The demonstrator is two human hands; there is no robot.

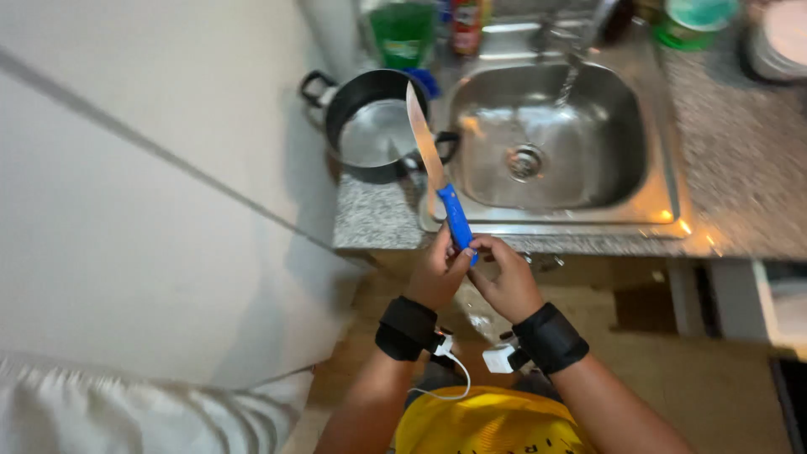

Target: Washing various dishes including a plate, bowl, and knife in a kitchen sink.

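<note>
Yellow cloth of the person's shirt (492, 420) lies nearest, at 6 o'clock in the view, and just above it come two forearms with black wrist bands. Both hands meet at the centre: the left hand (439, 273) and the right hand (504, 279) pinch together the lower end of the blue handle of a knife (441, 189). Its long blade points up toward 11 o'clock, over the front edge of the grey speckled counter (378, 219). Behind the blade, at 11 o'clock from the hands, a black pot (374, 126) stands touching the left rim of the steel sink (639, 126), where water runs from the tap. At 12 o'clock, behind the pot, stands a green bottle (403, 32) and beside it a red one (465, 25); their labels are too blurred to tell. A green round tub (696, 21) sits at 1 o'clock. White wall closes the left side; open floor lies below the counter edge on the right.
</note>
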